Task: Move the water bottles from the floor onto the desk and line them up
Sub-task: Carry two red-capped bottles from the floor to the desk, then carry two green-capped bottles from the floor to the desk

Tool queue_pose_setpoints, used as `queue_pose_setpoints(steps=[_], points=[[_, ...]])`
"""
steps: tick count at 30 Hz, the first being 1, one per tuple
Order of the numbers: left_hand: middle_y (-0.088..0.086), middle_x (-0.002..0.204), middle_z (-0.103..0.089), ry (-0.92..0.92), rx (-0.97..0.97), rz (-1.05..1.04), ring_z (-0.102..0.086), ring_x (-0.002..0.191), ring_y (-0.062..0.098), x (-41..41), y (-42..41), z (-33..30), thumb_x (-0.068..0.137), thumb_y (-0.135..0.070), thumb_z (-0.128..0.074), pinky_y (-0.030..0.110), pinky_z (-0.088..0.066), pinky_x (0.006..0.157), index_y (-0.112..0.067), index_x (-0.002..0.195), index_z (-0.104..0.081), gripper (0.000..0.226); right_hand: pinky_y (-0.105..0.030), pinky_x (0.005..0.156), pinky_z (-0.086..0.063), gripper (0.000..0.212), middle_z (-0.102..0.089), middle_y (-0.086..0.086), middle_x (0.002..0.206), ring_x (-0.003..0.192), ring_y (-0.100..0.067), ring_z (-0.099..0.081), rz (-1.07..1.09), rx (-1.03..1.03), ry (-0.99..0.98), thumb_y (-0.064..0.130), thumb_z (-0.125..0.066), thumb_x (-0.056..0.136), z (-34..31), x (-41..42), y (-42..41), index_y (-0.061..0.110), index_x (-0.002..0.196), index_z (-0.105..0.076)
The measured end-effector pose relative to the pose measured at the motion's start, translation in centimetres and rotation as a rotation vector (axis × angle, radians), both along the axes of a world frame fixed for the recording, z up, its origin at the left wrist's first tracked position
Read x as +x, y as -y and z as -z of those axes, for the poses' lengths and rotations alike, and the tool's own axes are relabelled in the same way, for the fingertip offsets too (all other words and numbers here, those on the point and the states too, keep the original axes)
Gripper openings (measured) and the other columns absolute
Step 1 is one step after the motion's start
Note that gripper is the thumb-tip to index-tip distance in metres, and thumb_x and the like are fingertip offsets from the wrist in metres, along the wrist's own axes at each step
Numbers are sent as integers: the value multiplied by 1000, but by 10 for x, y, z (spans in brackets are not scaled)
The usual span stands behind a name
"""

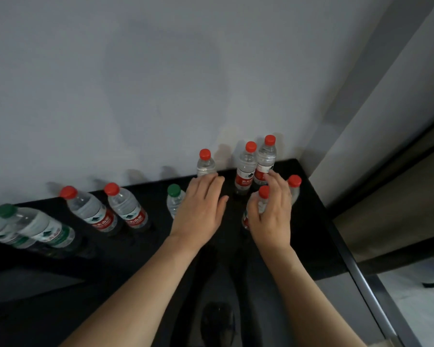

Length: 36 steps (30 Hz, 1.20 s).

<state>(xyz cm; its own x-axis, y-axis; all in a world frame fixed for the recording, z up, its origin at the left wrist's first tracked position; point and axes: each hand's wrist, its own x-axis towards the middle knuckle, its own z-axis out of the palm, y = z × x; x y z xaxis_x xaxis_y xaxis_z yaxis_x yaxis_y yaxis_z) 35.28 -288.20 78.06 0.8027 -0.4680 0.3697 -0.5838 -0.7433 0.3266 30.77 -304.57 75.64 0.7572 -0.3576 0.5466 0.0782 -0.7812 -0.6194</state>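
Best to slide the bottle [257, 206] upright toward the desk's [311, 221] back edge, near its right corner, into line with its neighbours. Right hand [271, 216] curled round it below the red cap. Left hand [201, 209] flat, fingers straight, holding nothing.

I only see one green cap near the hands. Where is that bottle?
The green-capped bottle stands on the black desk just left of the left hand, partly hidden by it.

Seven red-capped bottles [244, 169], three green-capped bottles [174, 200]
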Motion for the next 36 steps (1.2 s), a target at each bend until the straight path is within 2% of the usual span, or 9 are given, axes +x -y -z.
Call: queue_pose_setpoints(steps=[3, 5, 9, 16, 22, 25, 32, 36], points=[[13, 138, -50, 65, 21, -74, -47, 130, 26, -7, -25, -9, 100, -30, -50, 43, -43, 107, -7, 136, -47, 43, -34, 119, -25, 44, -49, -11, 141, 138, -22, -40, -86, -66, 14, 15, -55, 94, -13, 6, -21, 4, 136, -47], [13, 137, -50, 92, 38, -132, -46, 129, 27, -10, -44, -11, 101, -29, -51, 43, -42, 108, -6, 135, -48, 41, -45, 115, -34, 44, -51, -12, 139, 136, -24, -42, -137, -51, 20, 12, -58, 93, -18, 9, -37, 3, 135, -48], [15, 132, -53, 132, 49, -266, -49, 124, 30, -18, -91, -12, 100, -26, -53, 46, -43, 106, -3, 130, -50, 38, -51, 108, -39, 44, -53, -14, 135, 132, -27, -46, -231, -29, 4, 8, -63, 91, -22, 14, -79, -1, 132, -51], [19, 130, -55, 109, 55, -508, -52, 120, 35, -45, -204, -14, 98, -23, -53, 49, -42, 105, 1, 130, -52, 40, -44, 109, -41, 45, -51, -11, 137, 133, -24, -45, -446, -39, -51, 15, -57, 93, -26, 25, -181, 4, 135, -47], [16, 132, -55, 86, 37, -778, -51, 123, 32, -87, -318, -18, 100, -27, -52, 46, -40, 108, -3, 133, -52, 41, -49, 109, -40, 45, -53, -14, 135, 130, -29, -47, -675, -56, -73, 12, -59, 89, -35, 20, -299, 1, 132, -50], [17, 132, -55, 100, 19, -887, -51, 122, 34, -114, -373, -22, 99, -25, -53, 50, -41, 106, -3, 131, -52, 39, -48, 109, -40, 45, -52, -13, 135, 131, -27, -47, -796, -46, -68, 9, -61, 90, -39, 10, -360, 4, 133, -48], [16, 128, -55, 112, -9, -1141, -51, 118, 34, -191, -487, -25, 99, -27, -53, 48, -46, 101, -4, 130, -52, 39, -48, 108, -41, 46, -51, -11, 137, 132, -25, -46, -1034, -62, -82, 11, -58, 91, -45, -31, -499, 6, 135, -47], [15, 134, -53, 64, -11, -1248, -48, 123, 33, -242, -542, -23, 101, -30, -47, 45, -40, 108, -5, 134, -49, 42, -51, 110, -39, 48, -50, -9, 138, 133, -25, -44, -1168, -70, -94, 11, -57, 93, -44, -66, -568, 8, 138, -44]])
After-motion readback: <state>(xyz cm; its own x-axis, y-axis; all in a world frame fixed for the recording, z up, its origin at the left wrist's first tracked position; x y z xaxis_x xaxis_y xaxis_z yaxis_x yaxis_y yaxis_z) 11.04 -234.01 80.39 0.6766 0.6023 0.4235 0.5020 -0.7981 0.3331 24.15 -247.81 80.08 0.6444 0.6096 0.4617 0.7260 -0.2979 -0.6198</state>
